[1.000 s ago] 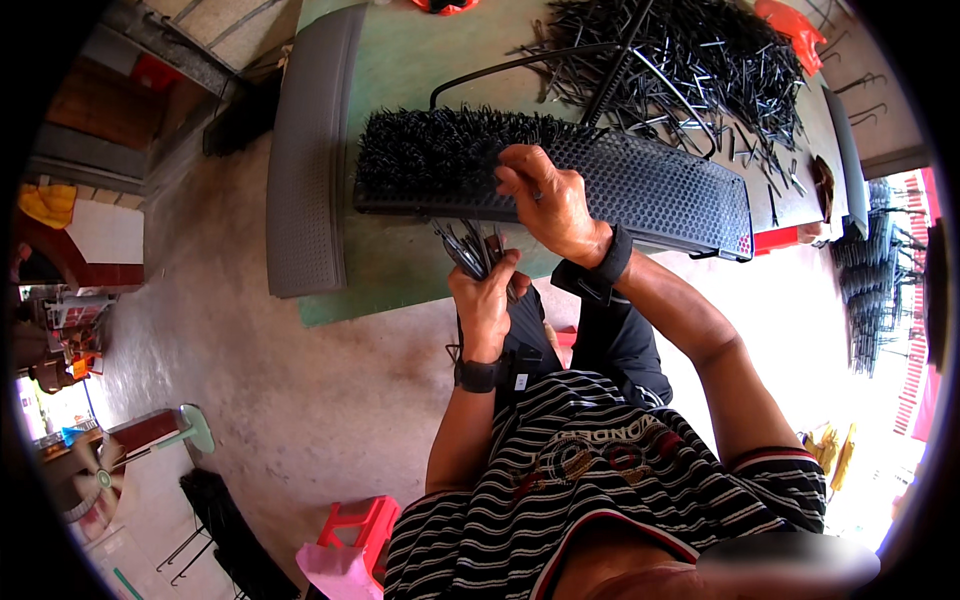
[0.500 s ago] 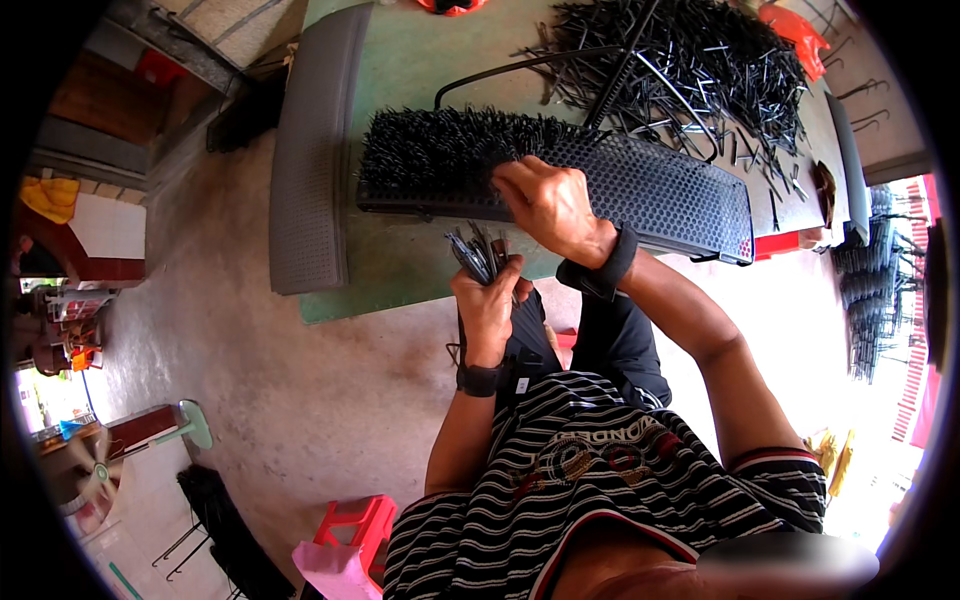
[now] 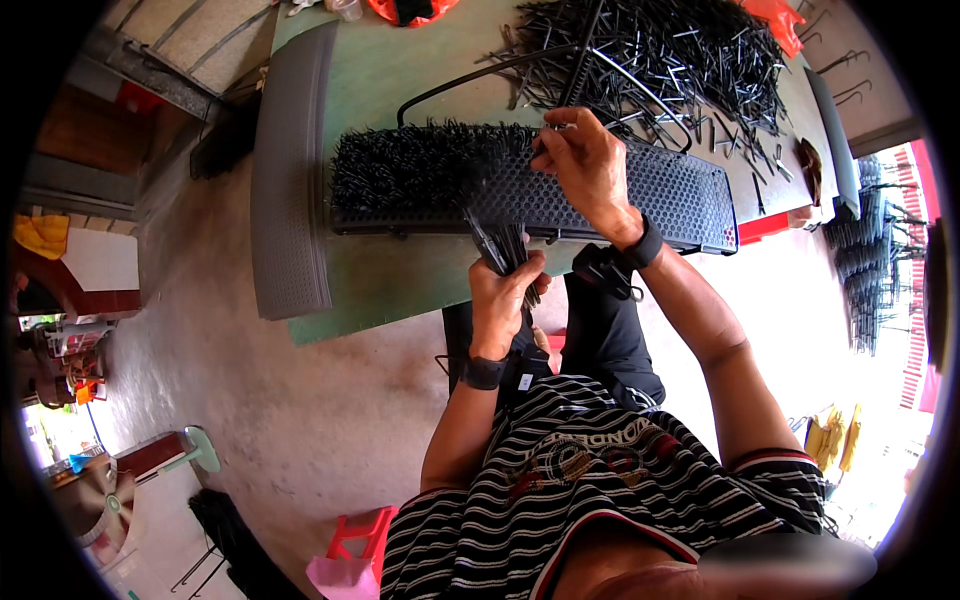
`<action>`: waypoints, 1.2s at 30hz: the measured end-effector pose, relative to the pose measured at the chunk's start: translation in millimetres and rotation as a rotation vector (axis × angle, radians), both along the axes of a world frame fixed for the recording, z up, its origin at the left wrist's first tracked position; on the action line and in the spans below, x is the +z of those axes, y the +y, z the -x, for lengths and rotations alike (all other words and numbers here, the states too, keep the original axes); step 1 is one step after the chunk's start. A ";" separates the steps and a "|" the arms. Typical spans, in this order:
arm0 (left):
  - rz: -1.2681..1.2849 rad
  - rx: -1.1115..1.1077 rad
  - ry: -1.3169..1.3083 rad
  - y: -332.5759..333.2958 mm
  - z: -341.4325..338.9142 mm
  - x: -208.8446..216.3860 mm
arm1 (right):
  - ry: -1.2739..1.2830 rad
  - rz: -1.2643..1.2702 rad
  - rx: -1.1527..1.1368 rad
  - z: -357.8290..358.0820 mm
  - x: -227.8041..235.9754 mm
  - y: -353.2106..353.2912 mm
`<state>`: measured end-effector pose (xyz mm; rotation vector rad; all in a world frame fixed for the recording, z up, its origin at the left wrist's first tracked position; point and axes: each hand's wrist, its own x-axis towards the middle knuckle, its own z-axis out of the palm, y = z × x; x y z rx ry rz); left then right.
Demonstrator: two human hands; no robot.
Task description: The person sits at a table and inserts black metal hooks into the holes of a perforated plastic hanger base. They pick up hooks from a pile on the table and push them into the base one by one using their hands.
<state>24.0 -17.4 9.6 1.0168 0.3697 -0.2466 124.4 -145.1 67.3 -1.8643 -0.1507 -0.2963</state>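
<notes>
A long black panel full of small holes (image 3: 680, 195) lies across the table in front of me. Dense black bristle-like strips (image 3: 410, 165) cover its left part, while the holes on the right part are bare. My left hand (image 3: 500, 300) is closed round a bundle of thin dark strips (image 3: 502, 248), held upright by the panel's near edge. Over the panel, close to where the bristles end, is my right hand (image 3: 592, 175). Its thumb and forefinger are pinched together, and what is between them is too small to make out.
Behind the panel lies a big heap of loose black strips (image 3: 690, 60) on the green table (image 3: 385, 285). A bent black wire frame (image 3: 455, 82) rises from the panel's far side. Curved grey perforated sheets (image 3: 290, 180) stand at the table's left edge. A red stool (image 3: 375, 535) is low at left.
My right hand has lifted off the bristles and moved to the right and away from me. My left hand with the bundle has come nearer the panel's front edge. The view has shifted slightly.
</notes>
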 end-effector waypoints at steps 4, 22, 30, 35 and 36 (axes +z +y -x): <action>0.027 0.031 0.046 3.3 0.3 -5.2 | -0.119 0.069 -0.019 -8.5 -9.2 5.4; 0.058 0.132 0.041 10.1 2.1 -2.3 | -0.401 0.665 0.083 -33.8 -39.4 6.3; 0.155 0.109 0.051 6.7 -8.2 -1.8 | 0.357 0.339 0.535 18.7 -19.1 -8.6; 0.086 0.072 0.040 1.8 -9.2 5.0 | 0.260 -0.005 0.113 10.4 -12.4 -10.6; 0.079 0.066 0.030 2.6 -7.2 5.3 | 0.181 -0.022 0.065 7.3 -6.8 -7.5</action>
